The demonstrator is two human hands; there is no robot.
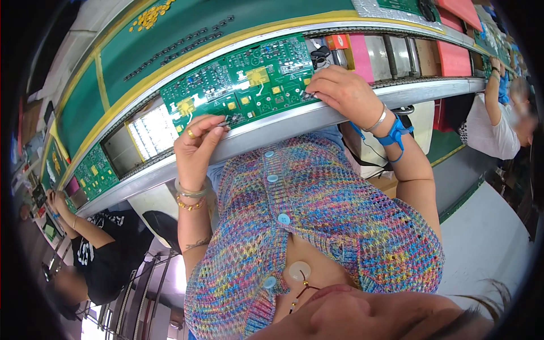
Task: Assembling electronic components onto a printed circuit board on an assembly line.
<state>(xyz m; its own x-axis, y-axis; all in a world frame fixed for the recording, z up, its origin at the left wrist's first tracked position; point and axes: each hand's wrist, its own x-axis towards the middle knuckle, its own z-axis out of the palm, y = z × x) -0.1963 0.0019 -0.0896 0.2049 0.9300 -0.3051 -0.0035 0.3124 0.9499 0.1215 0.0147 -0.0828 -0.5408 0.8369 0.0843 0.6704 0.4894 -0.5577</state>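
Note:
A large green circuit board lies across the conveyor rails in front of me, with yellow square pads and many small parts on it. My left hand is at its near edge, thumb and forefinger closed on a small dark electronic component. Farther right along that edge, my right hand has its fingertips pinched together at another small dark electronic component. Both pieces touch or hover just over the board; which of these I cannot tell.
A metal rail runs along the near side. Beyond the board, a green work surface carries rows of black components and a pile of yellow discs. Another circuit board sits farther left. Co-workers are at both sides.

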